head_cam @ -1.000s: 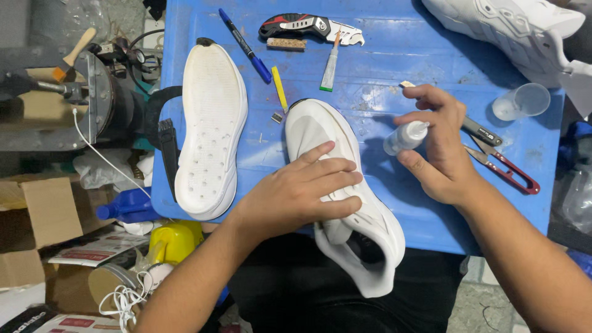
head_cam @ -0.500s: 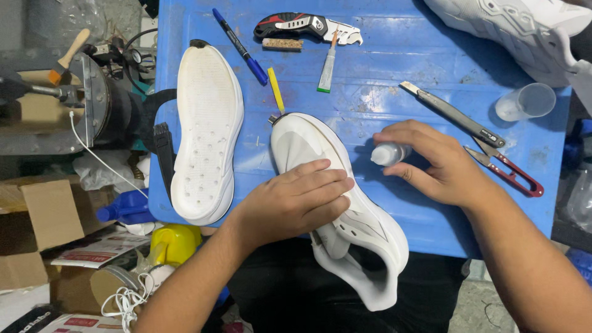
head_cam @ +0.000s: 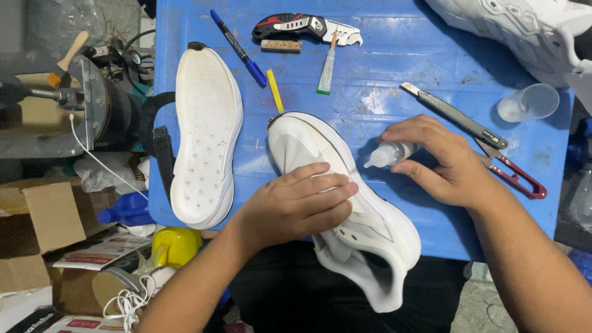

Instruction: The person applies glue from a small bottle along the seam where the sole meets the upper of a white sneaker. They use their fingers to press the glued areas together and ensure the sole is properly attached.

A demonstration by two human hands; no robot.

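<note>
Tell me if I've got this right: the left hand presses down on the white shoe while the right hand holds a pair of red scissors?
Not quite. The head view shows the right hand holding a small dropper bottle, not scissors; the red snips lie on the blue table beside it. The left hand does press on the white shoe.

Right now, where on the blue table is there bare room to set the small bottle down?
Bare patches on the blue table: between the glue stick and the grey cutter, and the far right edge below the plastic cup. It is crowded around the white shoe under the left hand and beside the right hand.
</note>
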